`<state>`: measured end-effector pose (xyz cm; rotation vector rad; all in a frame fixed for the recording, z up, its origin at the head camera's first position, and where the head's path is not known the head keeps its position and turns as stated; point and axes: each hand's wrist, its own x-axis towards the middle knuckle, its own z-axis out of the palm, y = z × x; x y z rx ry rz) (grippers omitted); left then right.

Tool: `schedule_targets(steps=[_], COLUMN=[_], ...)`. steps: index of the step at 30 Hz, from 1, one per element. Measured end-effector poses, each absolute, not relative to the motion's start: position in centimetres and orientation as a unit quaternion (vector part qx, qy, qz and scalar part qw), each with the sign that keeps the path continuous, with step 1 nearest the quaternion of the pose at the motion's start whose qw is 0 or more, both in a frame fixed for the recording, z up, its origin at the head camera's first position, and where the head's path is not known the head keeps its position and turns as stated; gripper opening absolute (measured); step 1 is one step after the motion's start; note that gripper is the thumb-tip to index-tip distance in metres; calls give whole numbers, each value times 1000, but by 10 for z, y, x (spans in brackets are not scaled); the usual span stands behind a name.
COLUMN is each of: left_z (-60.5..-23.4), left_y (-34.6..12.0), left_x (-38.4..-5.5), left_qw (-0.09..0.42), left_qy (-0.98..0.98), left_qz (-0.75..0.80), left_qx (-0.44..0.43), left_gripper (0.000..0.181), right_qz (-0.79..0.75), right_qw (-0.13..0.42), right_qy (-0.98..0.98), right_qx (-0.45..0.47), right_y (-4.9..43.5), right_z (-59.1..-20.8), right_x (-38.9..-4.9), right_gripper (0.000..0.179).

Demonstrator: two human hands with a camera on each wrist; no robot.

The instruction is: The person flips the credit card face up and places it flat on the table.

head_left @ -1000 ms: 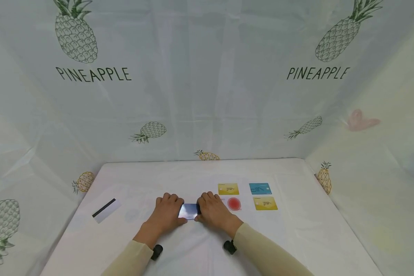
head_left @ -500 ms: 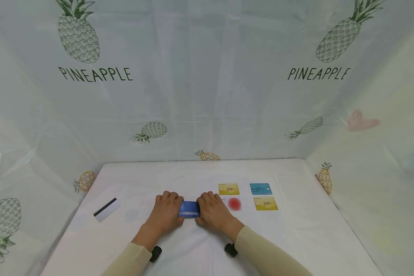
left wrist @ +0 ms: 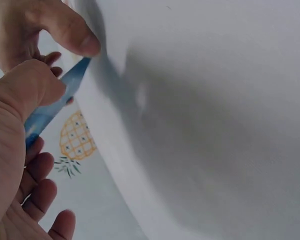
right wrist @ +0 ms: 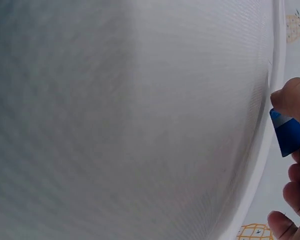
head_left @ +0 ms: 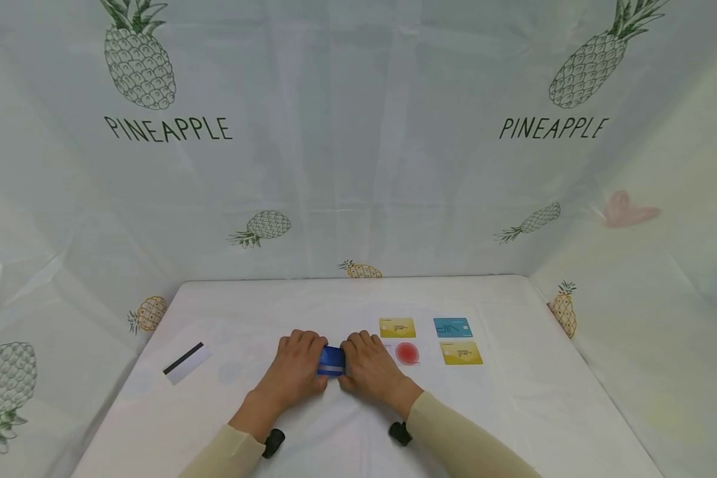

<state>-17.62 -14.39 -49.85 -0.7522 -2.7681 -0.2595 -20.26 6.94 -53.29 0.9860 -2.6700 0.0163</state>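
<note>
Between my two hands is a blue card (head_left: 331, 360) with a pale stripe, held up near the middle of the table. My left hand (head_left: 297, 368) pinches its left end with thumb and fingers, as the left wrist view shows on the card (left wrist: 52, 107). At the other end, my right hand (head_left: 370, 372) grips the card, its thumb along the near edge. In the right wrist view a corner of the blue card (right wrist: 288, 134) sticks out between thumb and fingers. Both ends are covered by the fingers.
Right of the hands lie two yellow cards (head_left: 397, 328) (head_left: 461, 353), a teal card (head_left: 452, 327) and a card with a red circle (head_left: 407, 353), partly behind my right hand. A white card with a black stripe (head_left: 187, 363) lies at left on the white table (head_left: 263, 302).
The blue card has tilted, losing its bright glare and showing its stripe. My left hand has shifted right, closer to the right hand, so less of the card shows between them.
</note>
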Motion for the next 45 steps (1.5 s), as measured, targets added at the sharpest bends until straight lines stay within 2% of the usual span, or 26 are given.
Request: schedule_targets(steps=[11, 23, 27, 34, 41, 45], left_z=[-501, -504, -504, -506, -508, -510], left_y=[-135, -134, -134, -136, -138, -138], left_x=[-177, -180, -180, -180, -181, -182], left_qw=[166, 150, 129, 112, 105, 103], left_qy=[-930, -936, -947, -965, -968, -967], left_qz=[-97, -101, -109, -71, -65, -66], left_qx=[-313, -300, -272, -226, -220, -223], left_gripper=[65, 58, 56, 62, 61, 60], right_qz=[83, 102, 99, 95, 82, 72], right_qw=[143, 157, 158, 165, 197, 198], right_qy=[-920, -907, -908, -914, -909, -909], right_qx=[356, 377, 374, 358, 359, 360], right_y=[72, 76, 76, 79, 82, 82], right_z=[-530, -529, -527, -526, -528, -528], right_x=[-202, -201, -200, -199, -200, -202], right_gripper=[61, 57, 58, 63, 63, 59])
